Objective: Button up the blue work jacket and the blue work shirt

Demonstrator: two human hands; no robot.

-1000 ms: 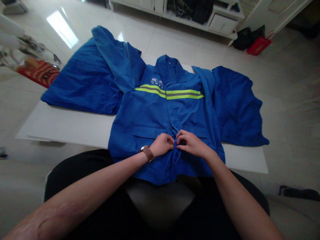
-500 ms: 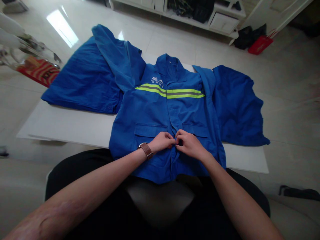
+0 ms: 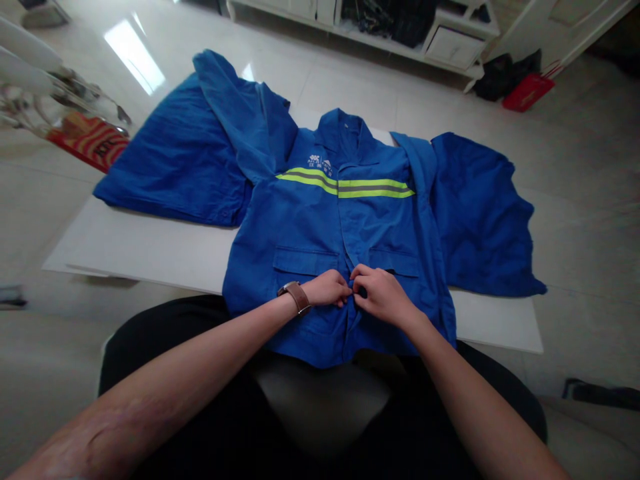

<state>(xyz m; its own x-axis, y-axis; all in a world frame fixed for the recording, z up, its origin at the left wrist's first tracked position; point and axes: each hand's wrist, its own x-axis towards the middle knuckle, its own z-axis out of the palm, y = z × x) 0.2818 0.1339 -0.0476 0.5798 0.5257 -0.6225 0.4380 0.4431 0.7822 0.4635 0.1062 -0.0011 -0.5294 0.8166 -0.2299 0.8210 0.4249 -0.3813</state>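
A blue work jacket (image 3: 300, 220) lies front up before me, collar at the far end, with a yellow-and-grey reflective stripe across the chest and white lettering above it. My left hand (image 3: 327, 289), a brown-strapped watch on its wrist, pinches the front placket low down, between the two pocket flaps. Close against it, my right hand (image 3: 379, 293) pinches the same placket edge with thumb and forefinger. The fingertips of both hands nearly meet there. Whatever small fastening may lie between them is hidden.
Under the jacket is a white table (image 3: 150, 250). Folded blue garments lie at left (image 3: 170, 160) and right (image 3: 483, 220). Beyond stand a white cabinet (image 3: 455, 48) and a red bag (image 3: 529, 91) on the floor. A red patterned bag (image 3: 90, 140) is at far left.
The view has shifted slightly, so everything sits a little farther right. Both hands stay at the same spot on the placket, with only small finger movement.
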